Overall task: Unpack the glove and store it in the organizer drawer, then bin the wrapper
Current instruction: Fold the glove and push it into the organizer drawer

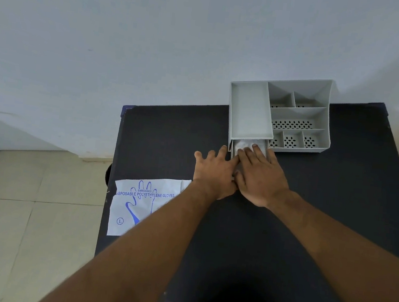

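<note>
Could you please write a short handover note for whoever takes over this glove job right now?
Left hand: flat on the table beside the drawer, holding nothing.
Right hand: fingers pressing the glove into the open drawer of the grey organizer.
Wrapper: empty, flat at the table's left edge.
Done: glove unpacked, placed in drawer.
Left: close drawer, bin wrapper; no bin clearly visible.

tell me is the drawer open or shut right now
Open. The drawer sticks out from under the grey organizer, with the crumpled clear glove showing inside. Both hands, left and right, rest at its front.
</note>
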Demonstrator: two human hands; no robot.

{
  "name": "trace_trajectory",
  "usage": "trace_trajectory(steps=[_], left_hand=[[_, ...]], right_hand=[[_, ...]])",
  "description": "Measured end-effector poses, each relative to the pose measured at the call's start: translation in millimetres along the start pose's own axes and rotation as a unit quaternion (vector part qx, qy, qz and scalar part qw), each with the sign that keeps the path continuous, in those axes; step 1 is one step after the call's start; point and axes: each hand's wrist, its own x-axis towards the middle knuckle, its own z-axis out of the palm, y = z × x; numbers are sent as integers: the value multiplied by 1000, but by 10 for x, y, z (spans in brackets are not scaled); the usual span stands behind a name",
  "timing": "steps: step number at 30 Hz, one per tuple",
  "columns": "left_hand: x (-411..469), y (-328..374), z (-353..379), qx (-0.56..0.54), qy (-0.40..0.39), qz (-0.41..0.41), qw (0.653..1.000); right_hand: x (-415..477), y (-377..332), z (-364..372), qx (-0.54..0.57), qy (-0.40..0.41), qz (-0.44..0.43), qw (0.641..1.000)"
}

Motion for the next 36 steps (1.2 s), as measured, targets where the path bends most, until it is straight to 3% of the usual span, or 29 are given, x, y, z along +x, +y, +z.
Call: trace_trajectory(steps=[6, 11, 16, 22, 36], left_hand=[[1, 46, -2, -25, 22, -18, 999], [18, 72, 22, -46, -10, -34, 998], [41, 73, 7, -42, -31, -29, 998], [-20, 37, -4, -76, 34, -29, 996], [13, 64, 46, -11, 22, -26, 999]], right_hand=[[19, -17, 10, -7, 18, 21, 1000], [-41, -9, 73, -3, 50, 21, 999], [-35, -10, 40, -13, 29, 21, 999], [-42, -6, 50, -13, 0, 27, 1000], [-94, 38, 84, -12, 46, 25, 999]])
